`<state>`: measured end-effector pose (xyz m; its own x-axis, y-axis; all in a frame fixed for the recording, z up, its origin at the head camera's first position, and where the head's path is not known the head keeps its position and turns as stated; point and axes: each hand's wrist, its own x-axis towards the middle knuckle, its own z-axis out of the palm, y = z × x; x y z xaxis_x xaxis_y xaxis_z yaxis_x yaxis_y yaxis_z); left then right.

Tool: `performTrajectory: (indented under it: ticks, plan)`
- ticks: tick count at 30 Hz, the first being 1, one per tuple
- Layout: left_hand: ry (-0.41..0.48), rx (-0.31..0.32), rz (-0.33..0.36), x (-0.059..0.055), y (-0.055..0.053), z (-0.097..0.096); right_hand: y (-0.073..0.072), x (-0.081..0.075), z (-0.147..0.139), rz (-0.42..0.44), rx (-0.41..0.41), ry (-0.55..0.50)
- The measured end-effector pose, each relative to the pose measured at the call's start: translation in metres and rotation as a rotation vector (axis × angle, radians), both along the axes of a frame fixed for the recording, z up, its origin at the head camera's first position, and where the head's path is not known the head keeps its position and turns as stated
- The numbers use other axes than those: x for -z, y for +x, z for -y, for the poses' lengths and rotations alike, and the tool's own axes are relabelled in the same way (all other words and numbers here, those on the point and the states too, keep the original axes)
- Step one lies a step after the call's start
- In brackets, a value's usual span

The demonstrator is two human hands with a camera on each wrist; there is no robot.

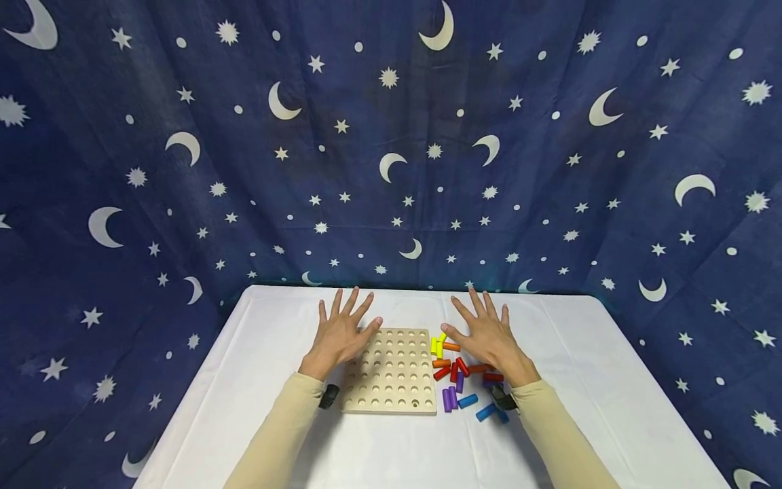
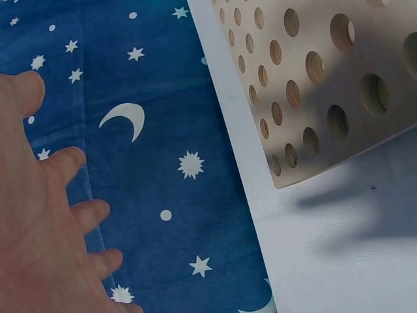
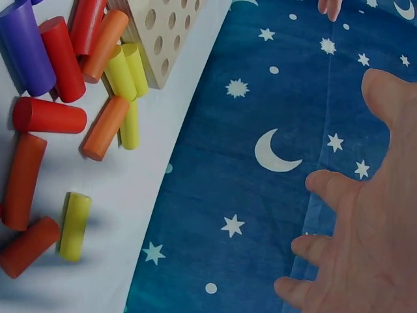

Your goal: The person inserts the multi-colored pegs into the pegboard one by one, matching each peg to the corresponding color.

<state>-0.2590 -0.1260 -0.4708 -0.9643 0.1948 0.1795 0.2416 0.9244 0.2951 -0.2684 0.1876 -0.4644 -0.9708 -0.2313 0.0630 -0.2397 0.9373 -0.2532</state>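
Note:
Both hands hover with fingers spread and hold nothing. My left hand (image 1: 339, 334) is above the left edge of a square wooden pegboard (image 1: 394, 370), which has rows of round holes. Over the loose pegs to the board's right is my right hand (image 1: 491, 337). These coloured pegs lie on their sides: yellow pegs (image 1: 434, 346), orange pegs (image 1: 441, 364), red pegs (image 1: 462, 367), purple pegs (image 1: 447, 400) and blue pegs (image 1: 468, 401). In the right wrist view, a single yellow peg (image 3: 75, 226) lies apart from the other yellow ones. Part of the pile is hidden beneath the right hand and wrist.
A white cloth covers the table (image 1: 244, 380). Behind and around it hangs a dark blue curtain (image 1: 391, 204) with moons and stars. Each wrist bears a dark strapped device, such as the left wrist device (image 1: 328, 396).

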Motion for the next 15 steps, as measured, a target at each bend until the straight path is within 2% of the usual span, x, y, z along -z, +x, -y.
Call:
performTrajectory:
  ticks: [9,15]
  plan:
    - [0.028,-0.001,-0.037,0.005,0.005,0.003,0.011,0.002,-0.017,-0.079,0.017,-0.023]
    - [0.074,0.003,-0.009,0.012,0.009,0.006,0.016,0.012,-0.028,-0.101,0.047,-0.034]
